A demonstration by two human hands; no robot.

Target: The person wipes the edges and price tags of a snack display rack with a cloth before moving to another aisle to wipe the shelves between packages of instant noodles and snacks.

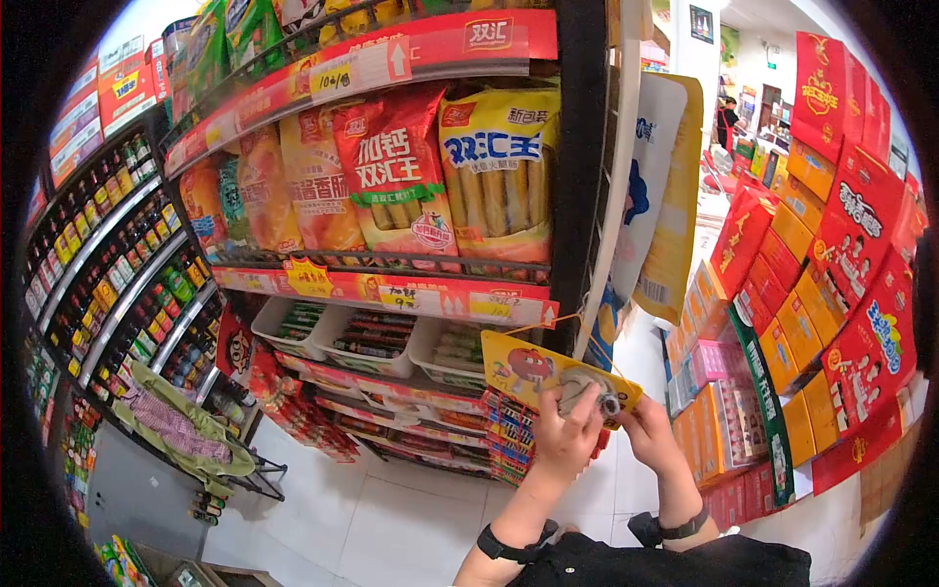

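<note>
My left hand (569,428) presses a crumpled grey cloth (585,393) against the face of a yellow display card (516,367). Its fingers are bent around the cloth. The card carries a red round cartoon candy figure, hangs tilted, and has a thin string near its top. At the card's right end, my right hand (649,430) pinches the edge; some of those fingers are hidden behind it. Just below the card, small colourful packets (514,440) hang at the end of the shelf unit.
Sausage packs (499,176) fill the shelf before me, above white bins (367,342) of sausage sticks. Red and orange gift boxes (797,313) are stacked on the right. Bottle shelves (117,235) stand at left, with a green jacket (181,421) on a chair. A person (726,122) is far behind.
</note>
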